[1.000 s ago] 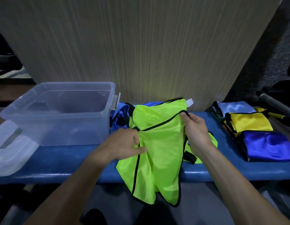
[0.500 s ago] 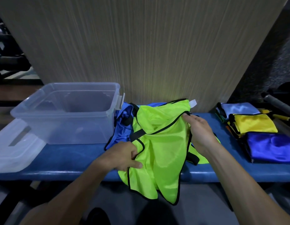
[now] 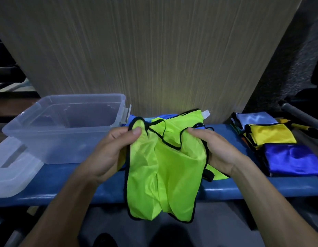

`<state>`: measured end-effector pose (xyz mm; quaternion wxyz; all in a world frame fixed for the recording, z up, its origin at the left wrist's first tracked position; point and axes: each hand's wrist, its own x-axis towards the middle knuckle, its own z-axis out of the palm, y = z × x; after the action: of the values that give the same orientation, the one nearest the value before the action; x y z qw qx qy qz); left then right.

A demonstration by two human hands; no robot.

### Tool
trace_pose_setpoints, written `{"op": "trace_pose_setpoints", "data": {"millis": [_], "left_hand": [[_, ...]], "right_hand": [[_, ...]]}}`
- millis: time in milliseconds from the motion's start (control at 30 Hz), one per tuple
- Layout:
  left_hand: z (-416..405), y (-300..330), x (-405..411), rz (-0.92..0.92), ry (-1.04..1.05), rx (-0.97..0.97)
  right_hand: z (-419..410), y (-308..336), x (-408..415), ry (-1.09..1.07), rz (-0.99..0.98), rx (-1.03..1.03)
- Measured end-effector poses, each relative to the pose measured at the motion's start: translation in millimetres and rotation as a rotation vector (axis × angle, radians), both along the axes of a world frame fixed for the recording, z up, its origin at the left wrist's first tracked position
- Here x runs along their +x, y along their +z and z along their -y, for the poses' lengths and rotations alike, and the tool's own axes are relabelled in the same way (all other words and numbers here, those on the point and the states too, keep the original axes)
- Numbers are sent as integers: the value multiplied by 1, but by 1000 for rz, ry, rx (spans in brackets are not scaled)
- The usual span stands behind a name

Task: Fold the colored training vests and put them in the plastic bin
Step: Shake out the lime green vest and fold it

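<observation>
A neon green vest point(image 3: 165, 172) with black trim hangs in front of the blue bench point(image 3: 243, 188), its lower half drooping past the bench's front edge. My left hand point(image 3: 110, 150) pinches its left shoulder strap between thumb and fingers. On the other side my right hand point(image 3: 213, 148) grips the right shoulder. Behind it lie another neon green vest point(image 3: 186, 120) and a blue vest point(image 3: 133, 118). The clear plastic bin point(image 3: 65, 129) stands on the bench's left part, with nothing visible inside.
The bin's clear lid point(image 3: 14, 168) lies at the bench's left end. Folded vests sit at the right: pale blue point(image 3: 252, 118), yellow point(image 3: 270, 134), dark blue point(image 3: 293, 159). A beige wall point(image 3: 154, 50) rises behind the bench. Dark floor lies below.
Both hands have lifted the green vest off the pile and spread it by its shoulders. My left hand moved up from the vest's side to the left strap.
</observation>
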<state>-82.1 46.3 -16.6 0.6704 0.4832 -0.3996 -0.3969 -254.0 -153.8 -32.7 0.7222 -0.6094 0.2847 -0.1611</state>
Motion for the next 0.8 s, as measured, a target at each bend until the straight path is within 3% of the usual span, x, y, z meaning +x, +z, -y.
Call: {"op": "trace_pose_setpoints", "data": {"millis": [167,300,367,500,633,800], "left_hand": [[19,-4,-12,221,49,-13],[31,-11,-20,589,22,3],[36,-13,-24,682,32,3],[40,-11,-34,751,1,-3],[50,-12,-41,734,115,34],[56,-10,-44,552,239,64]], "right_hand": [[-24,12,8,-88,174,-15],[-35,14,15,-174,264,-461],[-36,12,17,-219,298,-562],[-30,12,17,-417,272,-525],[-29,12,14,-383,245,-560],[-29,6,6,-228,211,-909]]}}
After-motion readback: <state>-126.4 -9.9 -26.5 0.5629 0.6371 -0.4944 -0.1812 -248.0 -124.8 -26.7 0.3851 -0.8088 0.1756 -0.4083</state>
